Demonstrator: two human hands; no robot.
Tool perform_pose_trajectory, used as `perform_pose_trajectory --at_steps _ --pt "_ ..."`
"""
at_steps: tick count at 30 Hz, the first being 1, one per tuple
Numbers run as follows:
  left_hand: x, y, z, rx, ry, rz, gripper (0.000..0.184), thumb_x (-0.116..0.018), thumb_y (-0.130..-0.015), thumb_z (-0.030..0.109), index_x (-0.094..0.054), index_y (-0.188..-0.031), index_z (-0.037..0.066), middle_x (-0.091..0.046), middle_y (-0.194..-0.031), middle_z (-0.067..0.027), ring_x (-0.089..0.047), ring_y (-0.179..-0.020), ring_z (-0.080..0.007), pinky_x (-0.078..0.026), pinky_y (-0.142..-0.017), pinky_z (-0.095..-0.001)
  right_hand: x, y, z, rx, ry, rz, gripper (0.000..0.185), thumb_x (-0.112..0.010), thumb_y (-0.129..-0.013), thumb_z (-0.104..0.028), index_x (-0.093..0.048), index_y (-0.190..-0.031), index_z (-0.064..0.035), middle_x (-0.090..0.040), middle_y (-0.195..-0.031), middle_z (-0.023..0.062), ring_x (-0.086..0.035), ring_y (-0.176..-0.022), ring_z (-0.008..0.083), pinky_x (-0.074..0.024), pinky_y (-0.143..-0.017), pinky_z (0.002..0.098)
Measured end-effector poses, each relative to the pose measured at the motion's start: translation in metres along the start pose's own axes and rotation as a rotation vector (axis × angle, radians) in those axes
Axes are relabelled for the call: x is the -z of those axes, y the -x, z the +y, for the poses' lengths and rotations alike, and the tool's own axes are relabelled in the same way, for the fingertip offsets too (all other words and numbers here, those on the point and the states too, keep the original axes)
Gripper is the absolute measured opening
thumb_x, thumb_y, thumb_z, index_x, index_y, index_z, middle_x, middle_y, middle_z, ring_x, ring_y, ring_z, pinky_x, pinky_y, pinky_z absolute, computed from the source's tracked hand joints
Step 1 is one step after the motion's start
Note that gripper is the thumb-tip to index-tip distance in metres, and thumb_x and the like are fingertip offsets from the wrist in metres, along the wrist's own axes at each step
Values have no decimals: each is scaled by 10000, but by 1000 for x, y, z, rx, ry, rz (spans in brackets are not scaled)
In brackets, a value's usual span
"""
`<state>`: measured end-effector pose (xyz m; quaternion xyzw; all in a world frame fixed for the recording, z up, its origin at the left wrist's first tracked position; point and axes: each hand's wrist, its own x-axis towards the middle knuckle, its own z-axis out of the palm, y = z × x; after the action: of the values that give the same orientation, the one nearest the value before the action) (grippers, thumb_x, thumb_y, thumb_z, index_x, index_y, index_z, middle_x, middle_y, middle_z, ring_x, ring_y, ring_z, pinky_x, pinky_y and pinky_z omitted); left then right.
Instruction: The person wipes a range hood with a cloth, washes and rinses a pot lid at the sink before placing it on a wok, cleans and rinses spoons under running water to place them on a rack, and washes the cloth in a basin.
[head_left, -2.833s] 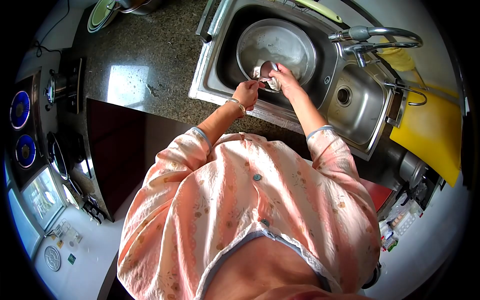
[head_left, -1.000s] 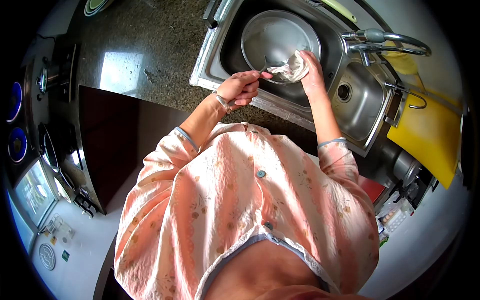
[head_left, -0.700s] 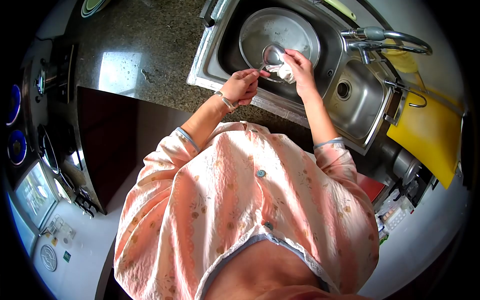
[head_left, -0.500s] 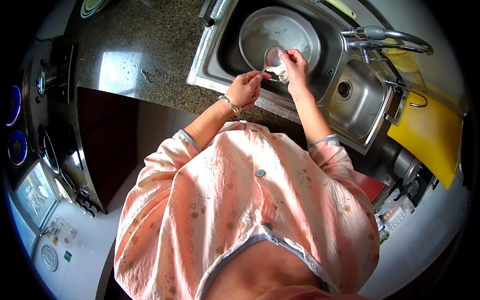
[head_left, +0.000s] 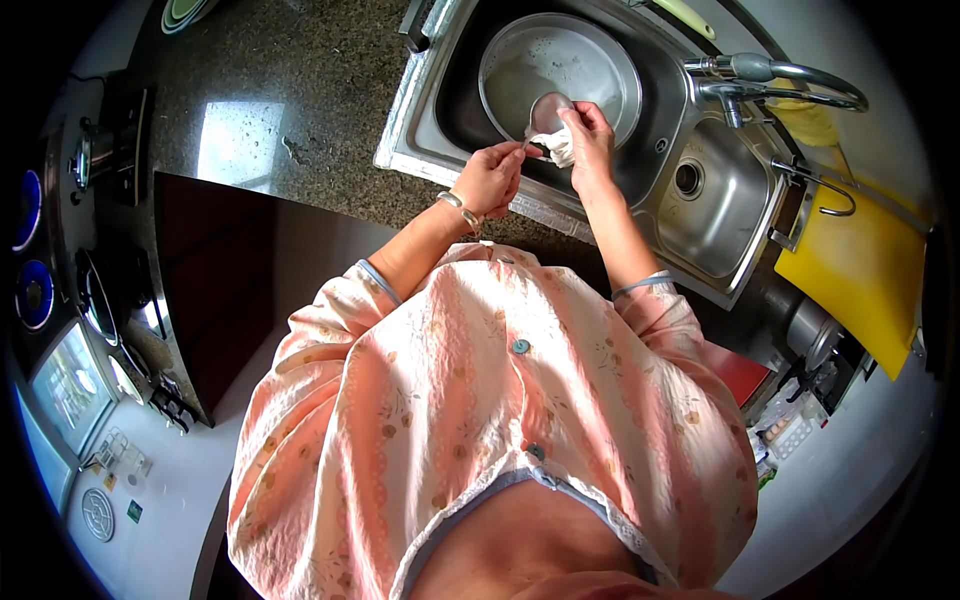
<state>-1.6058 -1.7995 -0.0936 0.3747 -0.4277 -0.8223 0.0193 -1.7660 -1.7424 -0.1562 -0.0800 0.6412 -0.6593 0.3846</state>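
Note:
My left hand [head_left: 488, 180] is closed round the handle of a metal ladle [head_left: 549, 112], over the front edge of the large sink. The ladle's round bowl is held up above a wide metal basin [head_left: 540, 60]. My right hand [head_left: 590, 145] grips a crumpled white cloth [head_left: 559, 147] with its fingers at the ladle's bowl. The cloth hangs below the fingers, beside the handle. A little water seems to lie in the basin, which sits in the large sink [head_left: 455, 110].
Right of the large sink is a smaller basin [head_left: 715, 200] with a drain. A curved faucet [head_left: 790, 72] stands behind. A yellow sheet [head_left: 855, 275] hangs at the right. Speckled counter [head_left: 320, 100] and stacked green-rimmed bowls [head_left: 185, 12] are at the left, past them a stove [head_left: 35, 250].
My right hand moved from holding the spread cloth at the basin's right side back to the ladle's bowl, which has turned upward. In the last half second both hands barely moved.

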Motion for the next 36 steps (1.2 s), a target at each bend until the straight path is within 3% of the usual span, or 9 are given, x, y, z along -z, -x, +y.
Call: perform_pose_trajectory --at_steps 18,21,23,25,26,31,33,35,36 --pt "-3 2 2 30 19 11 315 -358 -977 224 -553 -1126 26 -300 -488 52 -241 -360 -42 -235 -306 -208 0 -1 1 -27 -43 -17 108 -659 -800 -92 -594 -870 -40 -549 -777 -13 -492 -702 59 -416 -622 221" --pt "-1 1 0 7 45 5 342 -358 -979 273 -558 -1131 40 -314 -496 50 -262 -373 -46 -256 -330 -206 3 -2 -2 0 -28 -26 90 -596 -800 -10 -592 -886 -34 -584 -813 14 -539 -747 82 -452 -678 229" --pt "2 -3 -2 -32 74 7 341 -368 -976 288 -569 -1110 47 -336 -498 43 -282 -380 -53 -260 -344 -211 3 0 -10 71 -171 -221 187 -505 -771 81 -587 -902 -25 -621 -889 57 -584 -830 121 -483 -766 256" --pt "8 -13 -1 -25 26 -91 408 -338 -982 337 -548 -1161 36 -352 -537 45 -291 -424 -50 -258 -383 -202 3 0 -10 100 -165 -258 268 -439 -736 131 -583 -906 -17 -629 -972 96 -597 -909 153 -485 -837 281" --pt "10 -17 0 -5 167 -147 313 -434 -957 327 -596 -1088 95 -394 -528 36 -339 -424 -55 -271 -386 -203 4 1 -11 95 -177 -314 274 -441 -737 126 -583 -923 -17 -622 -991 97 -587 -930 150 -475 -850 284" --pt "7 -24 14 8 239 -142 184 -499 -939 246 -591 -1043 127 -437 -590 43 -315 -467 -37 -246 -413 -180 4 -1 -17 107 -159 -313 238 -487 -787 71 -577 -988 -20 -600 -1025 90 -556 -983 149 -440 -886 289" --pt "8 -24 15 -80 253 -168 161 -516 -931 236 -587 -986 102 -472 -634 41 -319 -469 -31 -242 -411 -179 19 -14 -2 1 -235 -77 180 -535 -846 -19 -570 -1022 -21 -590 -1013 70 -545 -982 151 -427 -883 286" --pt "16 -28 9 -103 244 -172 153 -527 -924 222 -583 -975 89 -497 -662 36 -334 -474 -28 -249 -413 -177 33 -22 -1 -193 -325 5 184 -606 -849 -96 -576 -1013 -19 -588 -996 59 -556 -936 140 -458 -824 289" --pt "20 -32 6 -128 236 -179 146 -539 -918 208 -579 -963 76 -523 -691 30 -349 -479 -26 -256 -415 -174 33 -21 -5 -133 -310 -11 182 -611 -846 -94 -578 -1009 -18 -592 -1002 62 -560 -929 137 -462 -820 286"
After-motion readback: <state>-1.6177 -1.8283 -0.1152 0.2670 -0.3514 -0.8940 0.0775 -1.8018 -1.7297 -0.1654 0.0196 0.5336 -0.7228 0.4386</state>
